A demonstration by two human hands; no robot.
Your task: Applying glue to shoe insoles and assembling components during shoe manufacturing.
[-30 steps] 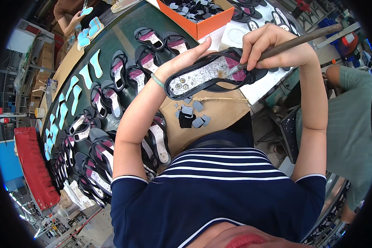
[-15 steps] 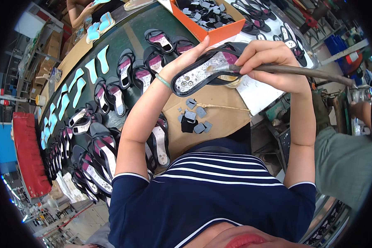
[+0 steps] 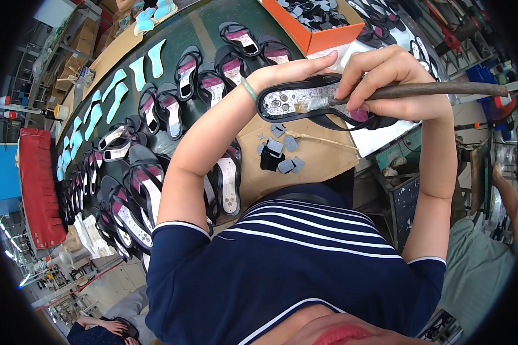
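Observation:
A black strappy sandal [image 3: 282, 102] with a white and purple footbed lies almost level in front of me, heel end to the left. My left hand [image 3: 298, 70] holds it along its far edge, with the fingertips stretched out and the grip partly hidden behind the sole. In my right hand [image 3: 388, 80] is a brush [image 3: 443, 89] with a long brown handle, pinched near its metal-coloured collar. The bristles touch the footbed between the heel and the straps. Below the sandal, several small grey and black pads [image 3: 275, 146] are scattered on brown cardboard [image 3: 322, 150].
Rows of similar sandals [image 3: 149, 184] and pale blue insole pieces [image 3: 121, 100] cover the green table [image 3: 178, 34]. At the back stands an orange box [image 3: 328, 40] full of grey and black pads. Left of the table is a red padded object [image 3: 40, 201]; another person's leg [image 3: 477, 270] shows at right.
The sandal has turned so its strap end points lower to the right. Both hands and the brush have shifted right in view, and the brush handle lies more level.

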